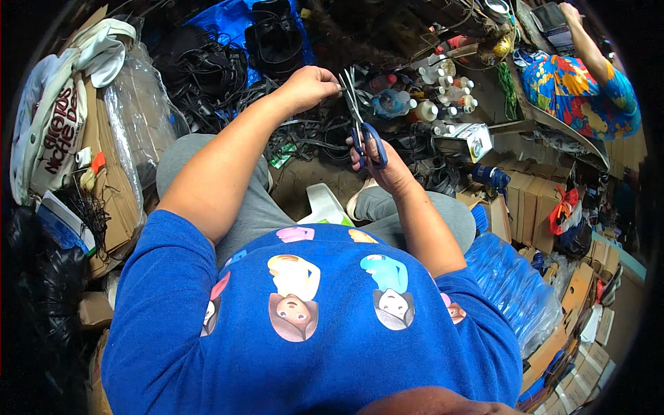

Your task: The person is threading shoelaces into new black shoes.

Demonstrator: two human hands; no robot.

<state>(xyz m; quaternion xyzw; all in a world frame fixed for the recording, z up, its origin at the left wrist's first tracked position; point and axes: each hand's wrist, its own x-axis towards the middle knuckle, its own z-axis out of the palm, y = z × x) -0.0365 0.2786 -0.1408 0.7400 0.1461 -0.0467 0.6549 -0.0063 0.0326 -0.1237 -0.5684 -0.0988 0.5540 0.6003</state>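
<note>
My right hand holds a pair of scissors by its dark blue handles, fingers through the loops. The blades point away from me and stand slightly apart. My left hand is closed in a pinch beside the blade tips; whatever sits between thumb and finger is too small to make out. Thin black straps lie tangled below and around both hands. Past the left hand is a heap of black strappy pieces, with a larger black item on a blue plastic sheet.
Several small bottles cluster right of the scissors, by a white box. A blue plastic-wrapped bundle and cardboard boxes flank my right side. Cardboard and a white bag stand left. Another person's arm shows far right.
</note>
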